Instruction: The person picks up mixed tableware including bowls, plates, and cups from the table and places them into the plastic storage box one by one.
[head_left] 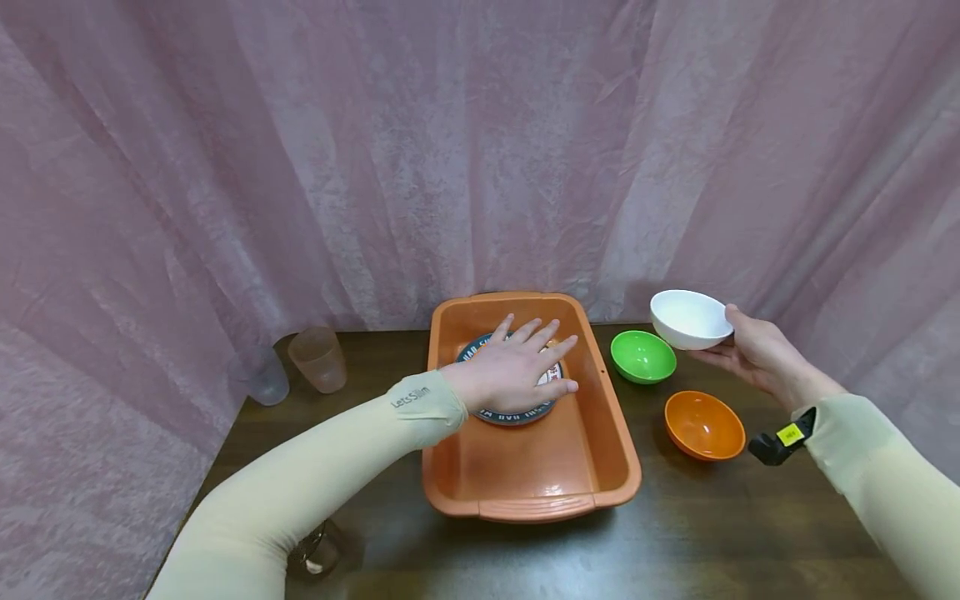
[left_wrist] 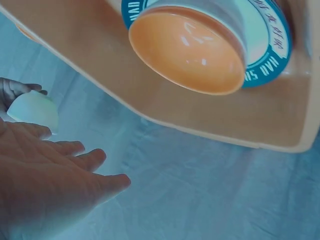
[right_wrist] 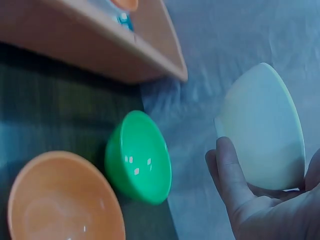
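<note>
A white bowl [head_left: 688, 318] is raised off the table at the right, tilted. My right hand [head_left: 765, 354] holds it, with the thumb at the rim and the fingers under its outside, as the right wrist view shows. Over the orange basin [head_left: 543, 471] my left hand [head_left: 517, 371] hovers with straight, spread fingers, holding nothing. Below it in the basin lies a round plate [head_left: 516, 417] with a dark lettered rim. In the left wrist view, a bowl with an orange inside [left_wrist: 187, 52] sits on that plate; my left hand mostly hides it in the head view.
Right of the basin, a green bowl [head_left: 642, 357] and an orange bowl [head_left: 705, 425] stand on the dark table [head_left: 750, 533]. Two translucent cups, one brownish [head_left: 318, 360] and one clear [head_left: 262, 379], stand far left. A glass [head_left: 321, 552] is near my left forearm. Pink curtains [head_left: 465, 150] hang behind.
</note>
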